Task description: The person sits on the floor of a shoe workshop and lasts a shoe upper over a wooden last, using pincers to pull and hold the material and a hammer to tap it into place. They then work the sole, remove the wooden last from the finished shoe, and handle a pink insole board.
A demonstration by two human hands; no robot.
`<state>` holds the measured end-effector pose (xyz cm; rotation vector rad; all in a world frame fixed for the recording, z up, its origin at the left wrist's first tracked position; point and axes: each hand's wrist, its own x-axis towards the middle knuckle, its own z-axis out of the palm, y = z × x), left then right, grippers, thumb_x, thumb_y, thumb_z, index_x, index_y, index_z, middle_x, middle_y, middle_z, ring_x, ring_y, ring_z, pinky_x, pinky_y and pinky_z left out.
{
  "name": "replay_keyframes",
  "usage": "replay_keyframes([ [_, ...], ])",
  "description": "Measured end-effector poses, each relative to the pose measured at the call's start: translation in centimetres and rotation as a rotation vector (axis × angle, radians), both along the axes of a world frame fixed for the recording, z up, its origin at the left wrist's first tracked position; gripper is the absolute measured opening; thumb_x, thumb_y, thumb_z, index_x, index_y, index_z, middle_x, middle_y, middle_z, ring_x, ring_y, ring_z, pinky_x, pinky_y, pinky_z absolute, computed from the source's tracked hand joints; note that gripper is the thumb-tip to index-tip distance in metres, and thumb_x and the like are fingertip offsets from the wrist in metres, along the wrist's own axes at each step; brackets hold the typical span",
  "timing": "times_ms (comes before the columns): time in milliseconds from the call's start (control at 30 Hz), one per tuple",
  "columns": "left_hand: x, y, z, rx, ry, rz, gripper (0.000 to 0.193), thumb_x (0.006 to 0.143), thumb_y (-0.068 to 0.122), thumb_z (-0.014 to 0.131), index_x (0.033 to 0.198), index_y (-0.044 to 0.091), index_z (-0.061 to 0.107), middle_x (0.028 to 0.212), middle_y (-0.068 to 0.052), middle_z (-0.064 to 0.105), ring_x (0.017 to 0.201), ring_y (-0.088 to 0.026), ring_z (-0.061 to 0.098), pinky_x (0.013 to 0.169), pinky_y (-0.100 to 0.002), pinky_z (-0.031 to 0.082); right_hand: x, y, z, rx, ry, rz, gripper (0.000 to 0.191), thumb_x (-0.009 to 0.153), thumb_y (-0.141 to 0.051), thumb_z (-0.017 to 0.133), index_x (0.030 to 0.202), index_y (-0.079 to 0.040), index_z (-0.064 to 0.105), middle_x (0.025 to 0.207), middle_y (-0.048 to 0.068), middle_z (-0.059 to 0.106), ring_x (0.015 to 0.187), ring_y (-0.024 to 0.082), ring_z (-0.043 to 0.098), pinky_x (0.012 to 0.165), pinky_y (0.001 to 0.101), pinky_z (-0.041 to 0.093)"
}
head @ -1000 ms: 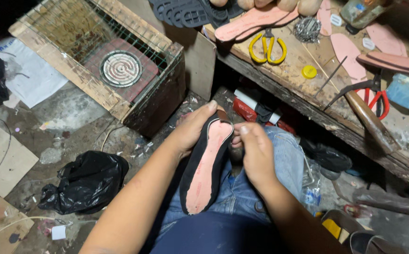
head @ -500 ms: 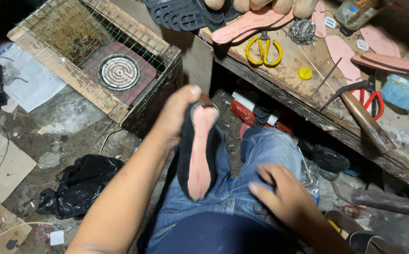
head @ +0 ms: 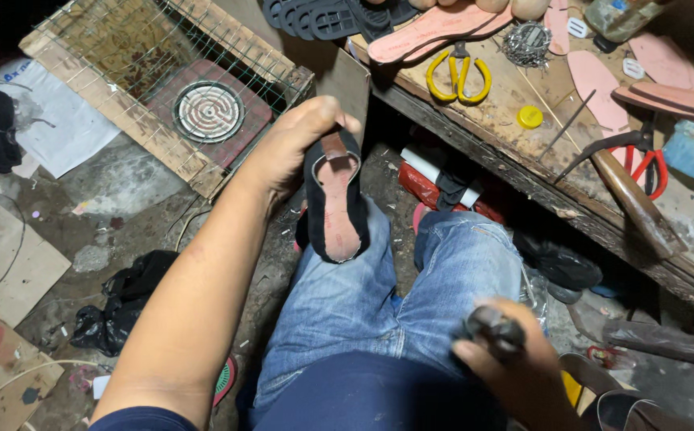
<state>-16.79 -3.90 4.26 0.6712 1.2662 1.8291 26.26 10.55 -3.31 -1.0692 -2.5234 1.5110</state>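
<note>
Right hand (head: 514, 359) dropped off shoe to 5 o'clock, grip closed on dark tool (head: 494, 327), left hand (head: 295, 148) grip clamping black shoe (head: 335, 199) at heel, sole up, counter (head: 538, 172) edge at 2 o'clock, open floor at 9

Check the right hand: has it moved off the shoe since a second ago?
Yes. The right hand has left the shoe and dropped down toward the person's right knee, away from the workbench, now gripping a small dark tool.

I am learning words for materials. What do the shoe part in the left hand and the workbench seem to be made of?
Shoe part in the left hand: probably black fabric or suede upper, matte, around a pink insole that looks like fibreboard, with a brown strap. Workbench: wood, unfinished, worn and stained, with visible grain and rough edges.
</note>
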Motion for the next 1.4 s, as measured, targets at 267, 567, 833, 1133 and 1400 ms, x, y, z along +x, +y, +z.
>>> replay_keyframes([
  [267,1.5,0.7,-0.3,-0.065,0.021,0.086,0.018,0.095,0.023,0.063,0.086,0.007,0.061,0.077,0.001,0.058,0.068,-0.009,0.053,0.063,-0.026,0.044,-14.8,-4.7,8.5,-1.1,0.361,0.308,0.072,0.088,-0.012,0.062,0.152,0.003,0.035,0.15,0.017,0.053,0.129,0.024,0.058,0.107,0.0378,0.048],
  [567,2.9,0.7,-0.7,0.036,0.193,-0.023,0.018,0.099,0.016,0.057,0.084,0.007,0.054,0.08,0.005,0.052,0.074,-0.005,0.044,0.068,-0.024,0.038,-16.9,-4.7,11.6,-1.542,0.377,0.265,0.065,0.103,-0.026,0.055,0.153,0.007,0.032,0.14,0.03,0.056,0.122,0.041,0.063,0.1,0.0537,0.054],
  [833,3.7,0.5,-0.1,0.008,0.246,-0.032,0.018,0.099,0.018,0.058,0.085,0.007,0.055,0.08,0.005,0.054,0.075,-0.004,0.046,0.069,-0.023,0.04,-15.9,-4.0,11.2,-1.782,0.372,0.324,0.063,0.107,-0.026,0.051,0.157,0.006,0.032,0.136,0.033,0.059,0.115,0.043,0.068,0.095,0.0571,0.056],
  [1133,4.6,0.1,0.5,-0.02,0.256,-0.031,0.016,0.098,0.018,0.06,0.086,0.008,0.056,0.079,0.006,0.053,0.075,-0.004,0.046,0.068,-0.023,0.041,-15.3,-5.7,12.1,-1.769,0.448,0.139,0.053,0.106,-0.021,0.05,0.147,0.01,0.039,0.1,0.021,0.064,0.08,0.032,0.069,0.066,0.0505,0.061],
  [1400,3.4,0.6,0.1,0.046,0.167,-0.051,0.017,0.098,0.019,0.058,0.085,0.008,0.055,0.079,0.007,0.051,0.073,-0.004,0.042,0.067,-0.023,0.036,-18.5,-6.3,8.7,-1.284,0.441,0.304,0.028,0.1,-0.012,0.058,0.12,0.002,0.046,0.073,0.011,0.058,0.058,0.022,0.062,0.048,0.0357,0.053],
])
